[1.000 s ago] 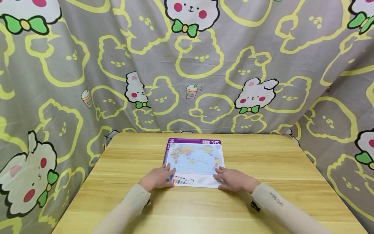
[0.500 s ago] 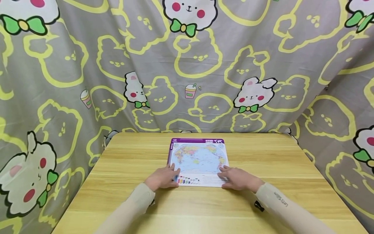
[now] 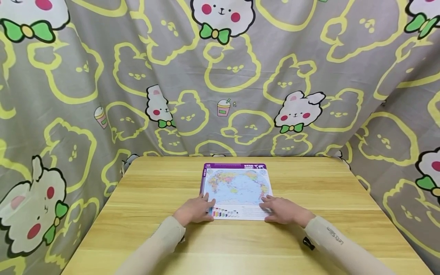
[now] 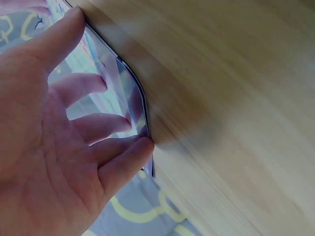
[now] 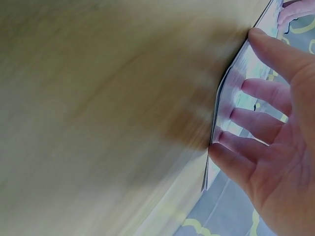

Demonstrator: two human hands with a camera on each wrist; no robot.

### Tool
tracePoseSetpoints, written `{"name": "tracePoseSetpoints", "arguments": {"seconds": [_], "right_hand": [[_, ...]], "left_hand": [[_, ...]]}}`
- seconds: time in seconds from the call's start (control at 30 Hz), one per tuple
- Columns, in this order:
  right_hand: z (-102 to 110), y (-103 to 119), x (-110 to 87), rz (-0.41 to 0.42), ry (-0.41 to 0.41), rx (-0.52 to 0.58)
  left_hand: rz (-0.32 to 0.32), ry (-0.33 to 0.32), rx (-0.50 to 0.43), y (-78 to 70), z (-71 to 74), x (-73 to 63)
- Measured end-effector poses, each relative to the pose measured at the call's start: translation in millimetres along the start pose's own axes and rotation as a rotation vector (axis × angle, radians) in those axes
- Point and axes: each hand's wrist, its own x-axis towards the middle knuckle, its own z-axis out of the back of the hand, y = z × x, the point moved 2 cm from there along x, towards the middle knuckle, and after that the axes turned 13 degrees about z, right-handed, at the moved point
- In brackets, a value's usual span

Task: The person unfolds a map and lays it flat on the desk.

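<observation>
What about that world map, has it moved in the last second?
Yes. The world map has shifted to the person's right: its far left corner is now farther from the far left corner of the table.

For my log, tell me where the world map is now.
In the head view, the world map lies on the wooden table below centre, the left hand at its lower left edge, the right hand at its lower right.

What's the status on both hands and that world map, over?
Left hand and right hand touching near corners of the map. Map lying on wooden table, purple band at far edge. Nothing else seen on the map.
</observation>
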Motion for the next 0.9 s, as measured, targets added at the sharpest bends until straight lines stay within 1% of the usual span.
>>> {"name": "tracePoseSetpoints", "arguments": {"seconds": [0.2, 0.4, 0.63, 0.9], "right_hand": [[-1, -2, -3.3, -0.011, -0.002, 0.003], [-2, -4, -5.0, -0.055, 0.008, -0.001], [-2, -6, -8.7, -0.07, 0.004, 0.01], [-3, -10, -13.0, -0.079, -0.001, 0.011]], "left_hand": [[0.002, 0.01, -0.008, -3.4, 1.3, 0.4], [0.002, 0.006, -0.024, -5.6, 0.4, 0.2], [-0.021, -0.022, 0.022, -11.5, 0.5, -0.4], [-0.029, -0.025, 0.027, -15.6, 0.3, 1.2]]}}
